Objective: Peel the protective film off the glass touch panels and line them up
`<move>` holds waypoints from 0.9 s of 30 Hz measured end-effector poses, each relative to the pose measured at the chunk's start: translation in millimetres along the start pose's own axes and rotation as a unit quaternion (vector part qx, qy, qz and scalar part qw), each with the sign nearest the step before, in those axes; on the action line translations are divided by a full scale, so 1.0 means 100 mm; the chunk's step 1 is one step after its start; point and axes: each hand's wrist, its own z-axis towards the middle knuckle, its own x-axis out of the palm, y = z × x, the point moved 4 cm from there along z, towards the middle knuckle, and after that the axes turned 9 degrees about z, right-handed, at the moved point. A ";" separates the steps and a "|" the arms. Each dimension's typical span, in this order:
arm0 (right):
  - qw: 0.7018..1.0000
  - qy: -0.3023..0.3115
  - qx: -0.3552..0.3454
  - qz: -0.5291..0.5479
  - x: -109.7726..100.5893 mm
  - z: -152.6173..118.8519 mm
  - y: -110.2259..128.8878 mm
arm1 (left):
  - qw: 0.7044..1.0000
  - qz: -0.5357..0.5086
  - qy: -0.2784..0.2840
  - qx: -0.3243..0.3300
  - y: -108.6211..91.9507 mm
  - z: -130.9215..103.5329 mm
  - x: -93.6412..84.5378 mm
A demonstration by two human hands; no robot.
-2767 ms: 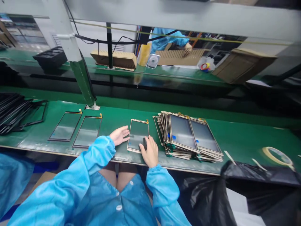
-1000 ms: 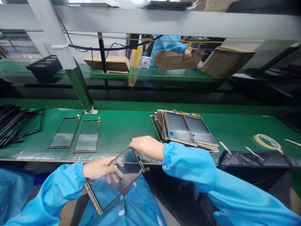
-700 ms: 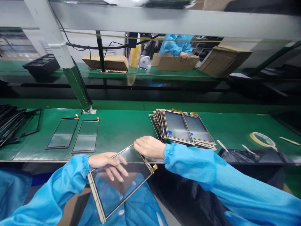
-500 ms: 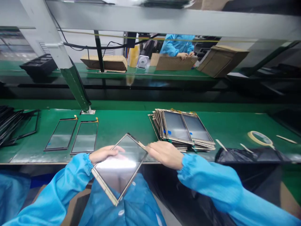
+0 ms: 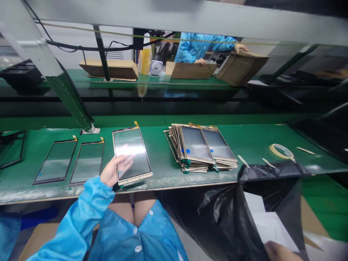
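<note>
My left hand [image 5: 115,169] grips a glass touch screen panel [image 5: 136,145] by its left edge. The panel has a pale frame and an orange flex tab on top, and it is held tilted just over the green bench. My right hand [image 5: 281,251] is blurred and cut off by the bottom edge, beside white sheets [image 5: 272,226] at the mouth of a black plastic bag [image 5: 217,214]. Its fingers are mostly hidden. Two dark-framed glass panels, one left [image 5: 57,159] and one nearer [image 5: 88,159], lie flat beyond my left hand.
Stacked screen panels [image 5: 195,145] occupy the middle of the green bench [image 5: 258,134]. A tape roll [image 5: 281,151] and pale strips lie to the right. Black frames [image 5: 12,148] are at far left. A slanted post [image 5: 67,94] rises behind. Across the bench, a co-worker's hands touch cardboard [image 5: 194,70].
The panel has moved from over my lap to above the bench, and turned more upright. My right hand has left it and dropped to the bottom right, by the bag.
</note>
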 end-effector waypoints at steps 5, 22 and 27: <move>0.968 0.017 -0.135 0.212 0.34 -0.19 1.55 | 0.997 0.022 0.040 0.056 -0.05 -0.20 0.25; 0.857 0.113 -0.501 -0.036 0.93 -0.61 3.64 | 0.956 0.079 -0.053 0.277 0.01 -0.68 0.48; 0.864 0.061 -0.491 -0.098 0.93 -0.65 3.79 | 0.941 0.080 -0.099 0.312 0.08 -0.53 0.48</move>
